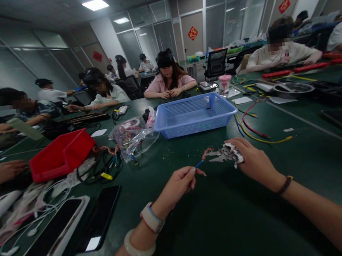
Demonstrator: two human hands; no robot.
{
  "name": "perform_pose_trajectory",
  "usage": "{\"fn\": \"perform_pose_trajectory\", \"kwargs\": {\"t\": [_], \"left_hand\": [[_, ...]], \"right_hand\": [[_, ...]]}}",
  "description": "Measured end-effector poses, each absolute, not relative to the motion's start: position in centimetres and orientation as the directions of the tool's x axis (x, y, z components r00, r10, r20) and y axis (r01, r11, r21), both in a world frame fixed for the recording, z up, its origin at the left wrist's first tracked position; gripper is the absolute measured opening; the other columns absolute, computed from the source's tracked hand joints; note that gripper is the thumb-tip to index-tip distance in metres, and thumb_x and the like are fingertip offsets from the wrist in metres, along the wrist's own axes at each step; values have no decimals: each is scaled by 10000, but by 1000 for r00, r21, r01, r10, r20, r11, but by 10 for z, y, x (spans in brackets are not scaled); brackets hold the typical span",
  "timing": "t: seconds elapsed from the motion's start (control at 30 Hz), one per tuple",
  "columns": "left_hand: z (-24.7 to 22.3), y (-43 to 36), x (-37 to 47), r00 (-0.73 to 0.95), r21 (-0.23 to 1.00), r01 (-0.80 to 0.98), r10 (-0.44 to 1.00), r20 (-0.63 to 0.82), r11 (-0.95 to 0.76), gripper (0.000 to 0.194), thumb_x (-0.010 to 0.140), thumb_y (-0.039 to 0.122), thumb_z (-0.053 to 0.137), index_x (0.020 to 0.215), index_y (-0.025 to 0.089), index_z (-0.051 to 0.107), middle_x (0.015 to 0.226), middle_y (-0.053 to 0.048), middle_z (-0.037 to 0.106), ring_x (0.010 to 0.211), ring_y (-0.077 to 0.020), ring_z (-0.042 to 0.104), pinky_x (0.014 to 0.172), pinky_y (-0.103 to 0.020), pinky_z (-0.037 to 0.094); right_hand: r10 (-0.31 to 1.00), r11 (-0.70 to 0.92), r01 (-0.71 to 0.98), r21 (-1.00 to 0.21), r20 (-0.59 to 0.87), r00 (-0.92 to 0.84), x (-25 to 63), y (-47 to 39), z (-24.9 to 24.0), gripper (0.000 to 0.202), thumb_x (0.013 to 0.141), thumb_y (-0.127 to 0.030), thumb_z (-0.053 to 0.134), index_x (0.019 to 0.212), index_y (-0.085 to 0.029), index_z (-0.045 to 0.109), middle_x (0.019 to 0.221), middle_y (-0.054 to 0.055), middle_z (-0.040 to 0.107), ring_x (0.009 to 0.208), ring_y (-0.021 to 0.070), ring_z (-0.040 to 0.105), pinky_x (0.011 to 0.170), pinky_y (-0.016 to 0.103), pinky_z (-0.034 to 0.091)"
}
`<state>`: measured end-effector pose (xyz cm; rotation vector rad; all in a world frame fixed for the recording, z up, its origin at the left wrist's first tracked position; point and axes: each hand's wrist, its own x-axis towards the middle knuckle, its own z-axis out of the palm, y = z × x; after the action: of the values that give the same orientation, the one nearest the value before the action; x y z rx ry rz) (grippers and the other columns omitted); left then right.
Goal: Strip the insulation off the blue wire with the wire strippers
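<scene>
Between the fingertips of my left hand is a blue wire, its frayed bare copper end pointing up and to the right. My right hand is wrapped round a pair of wire strippers, whose handles are covered in white wrapping. The metal jaws point left and lie close to the copper strands; whether they touch, I cannot tell. Both hands are above the dark green table, in front of a blue plastic basket.
At left are a red bin, a clear bag of wires, a black phone, a phone on a white stand and white earphone cords. Loose yellow and red wires lie at right. A co-worker's hand rests at far left.
</scene>
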<state>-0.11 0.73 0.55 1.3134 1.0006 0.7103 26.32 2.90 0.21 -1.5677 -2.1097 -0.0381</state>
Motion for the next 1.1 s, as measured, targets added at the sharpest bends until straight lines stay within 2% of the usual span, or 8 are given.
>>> {"fn": "perform_pose_trajectory", "kwargs": {"t": [0.1, 0.2, 0.43, 0.57, 0.7, 0.93, 1.1], "left_hand": [[6, 10, -4, 343, 987, 35, 926, -156, 154, 417, 845, 514, 569, 988, 138, 677, 574, 55, 457, 457, -54, 348, 436, -190, 224], [6, 11, -7, 293, 977, -55, 939, -181, 205, 386, 833, 484, 605, 996, 142, 681, 585, 50, 487, 441, -47, 388, 420, -181, 246], [7, 8, -2, 328, 920, -202, 909, -259, 335, 325, 757, 362, 725, 973, 119, 710, 764, -37, 650, 544, -74, 557, 403, -166, 323], [9, 5, 1, 304, 904, -215, 905, -297, 369, 288, 749, 314, 737, 966, 125, 722, 814, -48, 686, 467, -40, 520, 375, -165, 288], [8, 4, 0, 287, 882, -250, 900, -327, 400, 280, 753, 284, 724, 997, 148, 726, 864, -48, 702, 381, -3, 435, 343, -171, 214], [11, 0, 3, 261, 870, -197, 880, -398, 452, 263, 746, 285, 727, 978, 162, 735, 905, -58, 705, 432, -18, 448, 351, -171, 199], [10, -2, 8, 267, 870, -188, 876, -402, 457, 283, 729, 296, 740, 972, 151, 740, 876, -69, 704, 461, -34, 470, 372, -175, 212]], "right_hand": [[897, 306, 903, -303, 410, -166, 267, 32, 2, 423, 785, -102, 477, 1190, -215, 520, 1243, 68, 562, 872, 196, 623, 679, 302, 503], [907, 280, 917, -286, 392, -155, 269, 33, 2, 422, 788, -111, 484, 1200, -201, 508, 1236, 86, 555, 847, 196, 616, 655, 299, 487], [940, 236, 956, -175, 290, -178, 262, 30, 4, 405, 824, -113, 463, 1224, -173, 482, 1250, 116, 534, 855, 208, 617, 627, 306, 470], [944, 240, 964, -116, 259, -204, 258, 29, 2, 422, 804, -95, 476, 1221, -165, 481, 1250, 126, 527, 924, 220, 612, 667, 301, 472], [944, 255, 961, -110, 243, -223, 252, 28, -2, 443, 793, -89, 482, 1231, -153, 470, 1241, 131, 526, 931, 220, 606, 694, 301, 470], [940, 272, 954, -124, 246, -236, 245, 25, -6, 428, 792, -96, 484, 1216, -151, 476, 1227, 138, 521, 909, 216, 608, 692, 307, 483], [935, 246, 967, -62, 278, -220, 242, 23, -3, 432, 786, -81, 471, 1212, -151, 471, 1233, 153, 514, 920, 231, 610, 679, 312, 495]]}}
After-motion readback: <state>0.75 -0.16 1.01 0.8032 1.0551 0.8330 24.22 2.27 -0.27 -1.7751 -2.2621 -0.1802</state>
